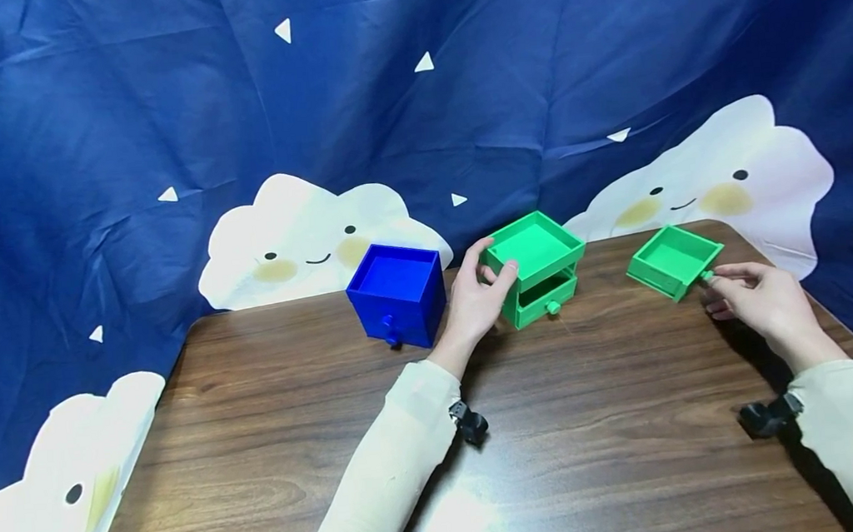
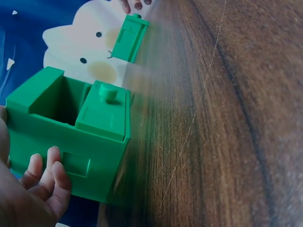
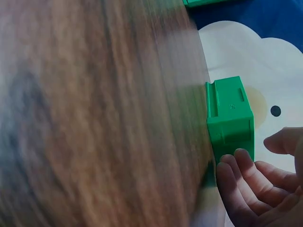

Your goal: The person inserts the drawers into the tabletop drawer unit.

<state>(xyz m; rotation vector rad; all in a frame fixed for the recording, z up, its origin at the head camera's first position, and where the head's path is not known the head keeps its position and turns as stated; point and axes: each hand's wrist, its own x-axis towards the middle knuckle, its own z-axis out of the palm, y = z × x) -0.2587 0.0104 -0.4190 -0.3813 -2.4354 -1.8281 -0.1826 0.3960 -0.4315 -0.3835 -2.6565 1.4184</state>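
Note:
My left hand [image 1: 476,295] grips the left side of a small green drawer cabinet [image 1: 536,247]. The cabinet has a tray-like top, an open slot beneath it, and a lower drawer with a round knob [image 1: 553,308]. In the left wrist view, curled fingertips [image 2: 59,165] lie against its side wall. A separate green drawer [image 1: 672,257] is near the table's back right. My right hand [image 1: 768,302] is beside this drawer's knob, fingertips close to it. The right wrist view shows the thumb apart from the fingers [image 3: 236,175], which partly hide the drawer front.
To the left of the green cabinet stands a blue drawer cabinet [image 1: 397,293] with knobs in front, close to my left wrist. Both cabinets are near the back edge of the wooden table [image 1: 596,420]. A blue curtain [image 1: 353,96] with white clouds hangs behind.

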